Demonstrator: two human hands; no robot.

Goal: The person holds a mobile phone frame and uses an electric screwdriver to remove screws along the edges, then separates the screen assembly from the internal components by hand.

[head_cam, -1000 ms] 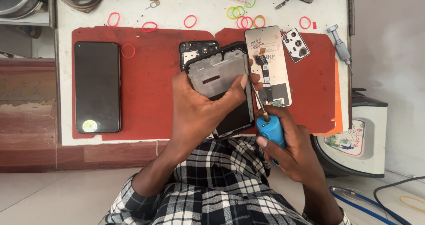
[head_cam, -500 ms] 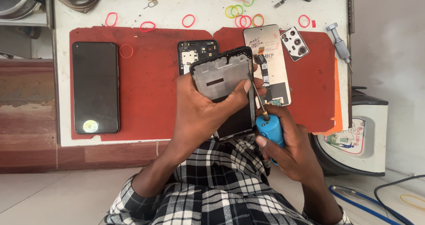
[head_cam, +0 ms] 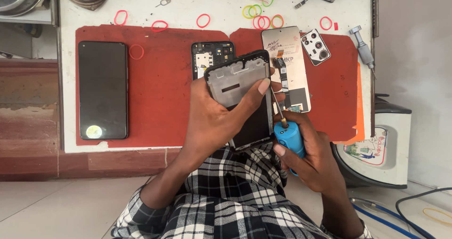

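Note:
My left hand grips a black phone frame held up over the red mat, with the thumb pressed on its grey inner plate. My right hand holds a blue-handled screwdriver; its thin shaft reaches up along the frame's right edge. Behind the frame lie an opened black phone body and a grey display panel with a flex cable. A small camera cover sits to the right of the panel.
A dark phone lies face up at the mat's left. Several coloured rubber bands are scattered on the white table. A metal screwdriver lies at the right edge. A white machine stands beside the table.
The frame and both hands have shifted slightly; the screwdriver's shaft now lies closer along the frame's right edge. The hold is unchanged.

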